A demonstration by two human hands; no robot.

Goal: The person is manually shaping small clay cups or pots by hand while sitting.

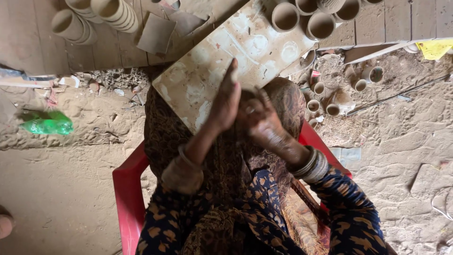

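Clay lump [246,105] pressed between two hands: left hand [225,101], right hand [262,123].

Your surroundings: green plastic bottle [47,123] lying on sandy floor [61,189], left of frame. Red plastic chair [126,198] under you, lower centre. Stacked clay cups [94,16] on their sides, upper left, on wooden planks [28,42]. Upright clay cups [311,16] clustered at top centre-right. Small clay cups [325,97] scattered on the ground, right of centre. Yellow scrap [434,47] at upper right edge. Flat cardboard piece [155,33] near top, left of centre.
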